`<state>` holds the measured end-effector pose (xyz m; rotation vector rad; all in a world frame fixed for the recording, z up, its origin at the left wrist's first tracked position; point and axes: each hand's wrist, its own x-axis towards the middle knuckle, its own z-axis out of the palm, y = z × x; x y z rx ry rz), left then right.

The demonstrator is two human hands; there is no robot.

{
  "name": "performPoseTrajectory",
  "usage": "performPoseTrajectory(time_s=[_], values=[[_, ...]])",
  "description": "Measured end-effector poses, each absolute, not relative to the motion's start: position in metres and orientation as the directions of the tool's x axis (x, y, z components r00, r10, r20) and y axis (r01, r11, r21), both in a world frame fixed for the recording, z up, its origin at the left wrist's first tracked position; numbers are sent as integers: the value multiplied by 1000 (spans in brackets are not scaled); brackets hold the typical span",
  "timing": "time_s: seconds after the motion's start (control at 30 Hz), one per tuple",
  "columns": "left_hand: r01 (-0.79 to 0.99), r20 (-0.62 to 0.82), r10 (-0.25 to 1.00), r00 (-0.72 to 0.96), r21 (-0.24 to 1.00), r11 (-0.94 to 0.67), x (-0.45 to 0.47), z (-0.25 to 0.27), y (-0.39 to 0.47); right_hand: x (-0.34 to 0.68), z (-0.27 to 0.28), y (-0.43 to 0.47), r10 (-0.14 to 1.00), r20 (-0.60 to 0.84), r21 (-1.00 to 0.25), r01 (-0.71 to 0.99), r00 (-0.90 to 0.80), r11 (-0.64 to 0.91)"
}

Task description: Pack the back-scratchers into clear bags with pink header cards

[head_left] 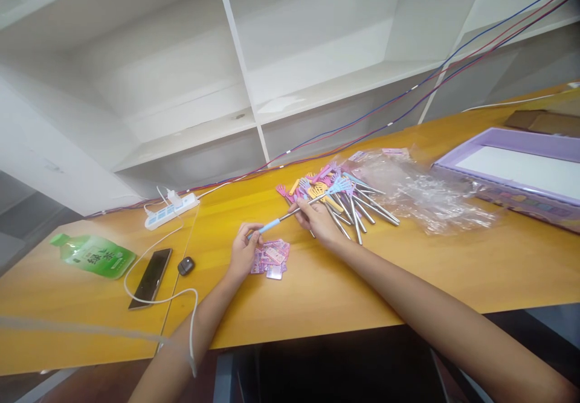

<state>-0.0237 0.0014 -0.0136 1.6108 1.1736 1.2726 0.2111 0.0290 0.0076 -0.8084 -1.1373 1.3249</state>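
Both hands hold one blue back scratcher (270,226), a metal rod with a light-blue grip and a hand-shaped head. My left hand (244,247) pinches the end of its blue grip. Farther up, my right hand (316,219) has its fingers closed round the metal rod, just short of the head. Beyond my right hand lies a heap of back scratchers (362,206) in pink, yellow, purple and blue, their metal rods pointing toward me. Small pink and purple printed cards (273,257) are piled on the table beside my left hand.
Clear plastic bags (421,188) lie right of the heap, against a purple box (512,140). To the left are a green bottle (97,256), a phone (151,277), a black earbud case (185,265), a white cable (193,315) and a power strip (171,211). White shelves (317,40) stand behind.
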Motion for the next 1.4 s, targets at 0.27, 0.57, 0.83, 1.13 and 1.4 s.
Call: performPoseTrajectory(time_s=[0.27,0.57,0.83,1.13,1.4], values=[[90,168,981,100,980,-177,-27,-20,4,200,12,14,964,166,-950,-296,-206,101],[72,158,983,94,984,-165,-28,5,-1,207,9,23,971,177,-920,-378,-161,105],[-134,146,988,39,981,-140,-17,0,-13,191,-1,14,909,185,-922,-386,-375,28],[-169,93,994,61,982,-82,-10,-1,-15,194,3,17,848,210,-938,-344,-486,35],[-142,109,994,34,984,-103,-17,-2,-7,244,14,55,977,176,-832,-512,122,214]])
